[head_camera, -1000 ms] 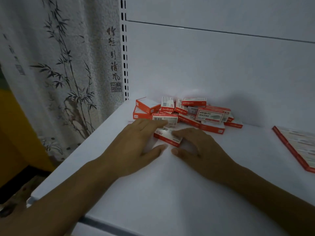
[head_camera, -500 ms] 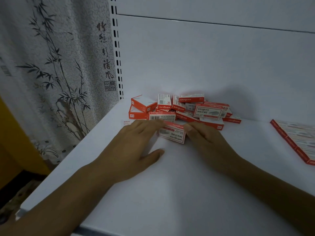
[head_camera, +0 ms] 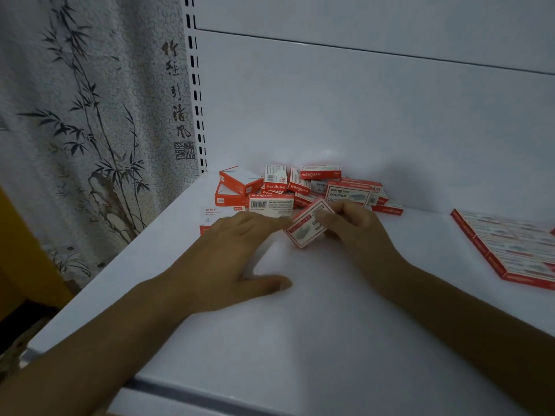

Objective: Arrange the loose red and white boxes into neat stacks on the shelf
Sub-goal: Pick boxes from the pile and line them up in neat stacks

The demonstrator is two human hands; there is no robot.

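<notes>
The right hand (head_camera: 357, 232) pinched one tilted box (head_camera: 306, 228) just nearside of the loose pile (head_camera: 300, 187) at the far left of the shelf (head_camera: 300, 340); the left hand (head_camera: 237, 256) lay flat beside it, fingers (head_camera: 265, 220) straight. It wanted squaring flat (label up, I'd say) before any stack began.

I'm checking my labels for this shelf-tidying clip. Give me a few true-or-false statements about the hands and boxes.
1. The right hand pinches one box, holding it tilted. True.
2. The left hand grips a second box. False: it lies open on the shelf.
3. The loose boxes stand in neat stacks. False: the pile against the back wall is jumbled.
4. A flat pack of boxes lies at the shelf's right end. True.
</notes>
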